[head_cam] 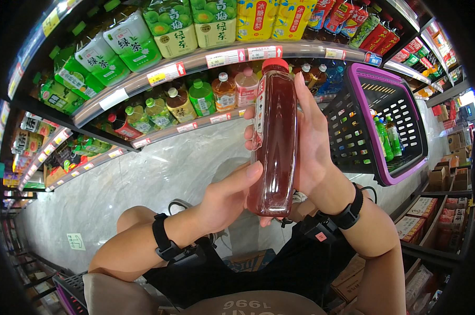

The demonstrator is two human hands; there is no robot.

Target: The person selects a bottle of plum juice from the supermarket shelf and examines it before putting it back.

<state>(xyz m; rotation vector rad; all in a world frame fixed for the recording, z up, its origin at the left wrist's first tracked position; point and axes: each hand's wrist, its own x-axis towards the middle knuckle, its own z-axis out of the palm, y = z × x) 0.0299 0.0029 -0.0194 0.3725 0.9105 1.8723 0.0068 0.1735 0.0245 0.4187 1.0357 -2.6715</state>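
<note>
A bottle of dark red drink (276,145) with a red cap stands nearly upright in the picture, held between both of my hands. My left hand (229,193) supports its lower part, thumb on the left edge and fingers passing behind the base. My right hand (314,138) wraps behind it from the right, its fingertips showing at the left beside the printed label. The bottle hides part of each hand. Beyond it, the lower shelf holds a pink-labelled bottle (246,87), an orange-labelled bottle (223,92) and a green bottle (201,97).
A black shopping basket with a purple rim (353,118) stands at the right, green bottles (386,136) inside. Green tea multipacks (133,39) and yellow drink packs (257,19) line the upper shelf. Cartons (416,220) fill shelving at lower right. Another basket (70,293) is at lower left.
</note>
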